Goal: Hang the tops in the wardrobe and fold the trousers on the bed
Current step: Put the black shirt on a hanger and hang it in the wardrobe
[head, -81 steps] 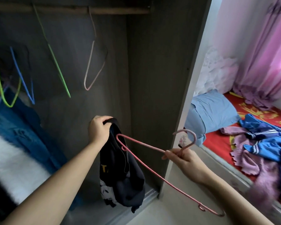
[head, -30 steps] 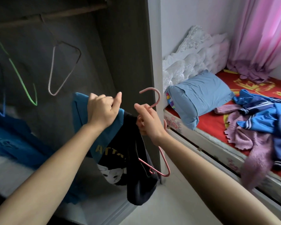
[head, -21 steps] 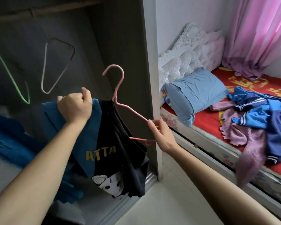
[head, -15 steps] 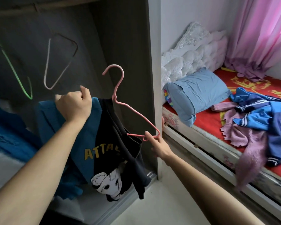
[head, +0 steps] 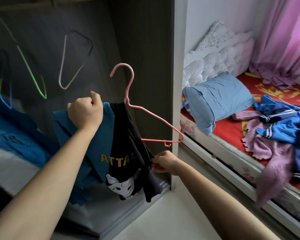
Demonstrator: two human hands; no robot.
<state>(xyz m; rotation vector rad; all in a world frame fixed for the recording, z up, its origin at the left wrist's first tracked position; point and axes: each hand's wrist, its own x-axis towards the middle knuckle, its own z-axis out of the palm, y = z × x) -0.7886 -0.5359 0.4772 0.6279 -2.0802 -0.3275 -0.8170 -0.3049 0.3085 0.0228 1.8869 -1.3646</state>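
Note:
A black and teal top [head: 123, 153] with yellow letters and a cartoon print hangs partly on a pink hanger [head: 145, 116], in front of the open wardrobe [head: 142, 40]. My left hand [head: 86, 113] grips the top's teal shoulder together with the hanger's left side. The hanger's right arm sticks out bare. My right hand [head: 163, 161] pinches the black fabric lower down on the right edge. More clothes, blue striped [head: 282, 122] and purple knit [head: 270, 153], lie piled on the bed [head: 232, 132].
Empty hangers, green [head: 31, 70] and pale pink [head: 71, 63], dangle from the wardrobe rail; blue garments [head: 17, 129] lie at the left. A blue pillow [head: 218, 97] and white headboard [head: 215, 49] are at the bed's head. Pink curtains [head: 284, 32] hang at the far right.
My right hand has let go of the hanger's right corner and dropped to pinch the black fabric. My left hand keeps the top and hanger up at about the same height.

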